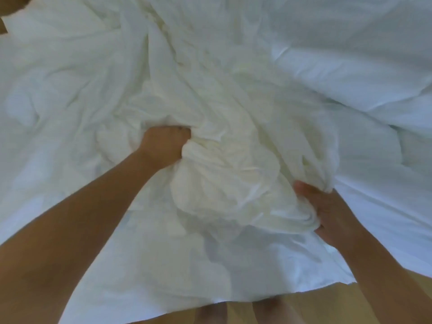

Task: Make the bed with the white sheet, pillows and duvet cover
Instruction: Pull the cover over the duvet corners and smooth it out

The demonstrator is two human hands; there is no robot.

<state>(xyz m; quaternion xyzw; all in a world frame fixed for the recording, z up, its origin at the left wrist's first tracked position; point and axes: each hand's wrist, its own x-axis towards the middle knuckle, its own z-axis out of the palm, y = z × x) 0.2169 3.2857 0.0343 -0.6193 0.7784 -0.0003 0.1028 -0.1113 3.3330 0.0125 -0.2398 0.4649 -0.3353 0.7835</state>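
A: Currently logged, head view. Containers checked first: none seen, only bedding. Duvet cover (224,141) noted as cream-white cloth, heavily creased, bunched into a mound at near centre and trailing off toward far centre.

B: Hands?

A: Left hand (163,146) buried in left side of mound, fingers curled tight into cloth, knuckles up, fingertips hidden in folds. Right hand (327,211) at right near edge of mound, fingers clamped together on a gathered fold, thumb on top pointing far-left. Both bare forearms entering from near edge.

B: Other bedding?

A: White sheet (58,101) spread under everything, wrinkled across left half, hanging over near edge of bed. Cooler, bluish-white padded bedding (362,73) piled on right and far right, puffy, touching duvet cover along its right side. Cannot tell whether duvet or pillow; outline too soft. Pillows not separately made out.

B: Surface, room?

A: Bed filling almost whole frame, mattress itself covered. Wooden floor (304,305) visible in strip at near edge, light tan. Feet (243,312) partly seen there, just below hanging sheet edge, blurred. Small brown patch (4,22) at far left corner, unidentifiable.

B: Contact summary?

A: Duvet cover resting on sheet, gripped at two points, left grip farther, right grip nearer. Mound between hands.
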